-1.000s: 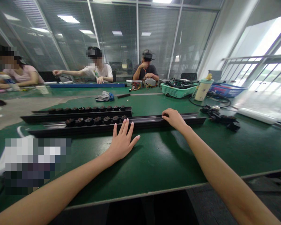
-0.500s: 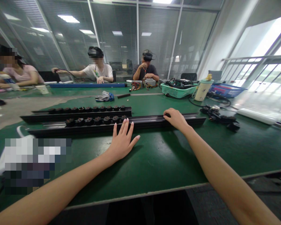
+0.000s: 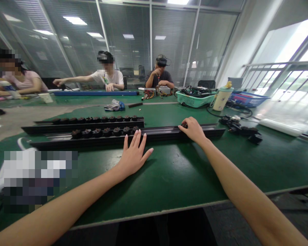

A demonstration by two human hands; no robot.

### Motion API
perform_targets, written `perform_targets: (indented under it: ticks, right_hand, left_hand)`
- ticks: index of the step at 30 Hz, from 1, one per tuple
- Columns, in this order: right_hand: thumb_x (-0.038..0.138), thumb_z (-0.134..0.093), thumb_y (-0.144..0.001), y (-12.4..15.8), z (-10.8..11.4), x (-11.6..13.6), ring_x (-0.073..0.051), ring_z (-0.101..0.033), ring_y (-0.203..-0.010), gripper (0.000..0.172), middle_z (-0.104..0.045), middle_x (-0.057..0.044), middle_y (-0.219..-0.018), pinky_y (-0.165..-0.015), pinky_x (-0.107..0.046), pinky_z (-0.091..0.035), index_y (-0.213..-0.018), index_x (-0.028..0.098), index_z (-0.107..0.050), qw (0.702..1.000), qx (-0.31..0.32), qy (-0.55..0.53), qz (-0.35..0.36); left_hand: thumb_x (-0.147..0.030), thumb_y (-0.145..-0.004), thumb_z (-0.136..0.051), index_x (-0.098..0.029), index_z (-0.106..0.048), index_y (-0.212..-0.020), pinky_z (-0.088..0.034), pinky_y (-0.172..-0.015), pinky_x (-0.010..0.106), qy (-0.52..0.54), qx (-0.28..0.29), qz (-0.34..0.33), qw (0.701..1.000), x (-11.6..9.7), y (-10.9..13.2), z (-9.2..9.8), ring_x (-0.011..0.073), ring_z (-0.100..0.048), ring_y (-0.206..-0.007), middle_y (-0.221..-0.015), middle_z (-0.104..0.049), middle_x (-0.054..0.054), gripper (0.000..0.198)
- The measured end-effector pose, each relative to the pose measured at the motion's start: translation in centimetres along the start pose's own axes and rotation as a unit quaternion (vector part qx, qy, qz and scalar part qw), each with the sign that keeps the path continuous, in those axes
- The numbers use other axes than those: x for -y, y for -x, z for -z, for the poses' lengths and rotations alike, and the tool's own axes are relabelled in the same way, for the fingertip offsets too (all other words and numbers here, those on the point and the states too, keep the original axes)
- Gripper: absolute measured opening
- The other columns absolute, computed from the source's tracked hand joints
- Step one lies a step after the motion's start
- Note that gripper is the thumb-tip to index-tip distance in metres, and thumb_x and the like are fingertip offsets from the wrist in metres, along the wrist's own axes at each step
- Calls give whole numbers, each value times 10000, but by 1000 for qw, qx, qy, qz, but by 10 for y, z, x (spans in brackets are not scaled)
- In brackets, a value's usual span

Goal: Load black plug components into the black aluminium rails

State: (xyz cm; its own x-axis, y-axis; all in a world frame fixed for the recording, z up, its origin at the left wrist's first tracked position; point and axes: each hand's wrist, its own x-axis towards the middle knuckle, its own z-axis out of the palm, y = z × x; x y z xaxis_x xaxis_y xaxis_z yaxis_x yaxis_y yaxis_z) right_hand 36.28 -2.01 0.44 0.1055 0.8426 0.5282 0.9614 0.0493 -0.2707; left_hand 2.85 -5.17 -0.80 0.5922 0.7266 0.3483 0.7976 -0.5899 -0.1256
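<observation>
My left hand (image 3: pixel 133 158) lies flat on the green bench mat (image 3: pixel 169 177) with its fingers spread, just in front of a long black rail (image 3: pixel 105 137). It holds nothing. My right hand (image 3: pixel 192 130) rests on the same rail further right, its fingers curled over a small dark part (image 3: pixel 184 125). Along the left half of this rail stands a row of dark ribbed parts (image 3: pixel 106 131). A second black rail (image 3: pixel 82 125), behind it, carries a similar row.
Loose black parts with cable (image 3: pixel 240 130) lie right of the rails, near a white roll (image 3: pixel 279 127). Beyond stand a teal basket of cables (image 3: pixel 195 99) and a bottle (image 3: pixel 222 99). Several co-workers sit across the bench. A pixelated patch (image 3: pixel 38 181) covers the lower left.
My right hand has shifted slightly, and its fingers now curl over the small dark part. My left hand has not moved. The far co-worker's arm has reached further left.
</observation>
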Motion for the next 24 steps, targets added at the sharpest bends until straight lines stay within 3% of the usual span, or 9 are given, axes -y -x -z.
perform_targets:
  ticks: [9, 24]
  right_hand:
    - [477, -603, -922, 3, 9, 8, -293, -579, -1025, 288, -646, -131, -1004, -866, -385, -469, -851, 201, -644, 995, 19, 82, -59]
    - [472, -576, -938, 2, 18, 10, -272, -643, -966, 302, -734, -128, -992, -792, -345, -461, -951, 188, -677, 988, 58, 109, -96]
  left_hand:
    - [-587, -1058, -185, -108, -248, -1633, -69, -1278, 606, 7, 4, 1, 1000, 0, 0, 1, 304, -84, -1609, -1719, -155, 180, 751]
    - [-591, -1054, -163, -109, -251, -1633, -70, -1274, 610, 13, -3, -2, 1000, 1, 1, 1, 307, -96, -1609, -1717, -171, 186, 759]
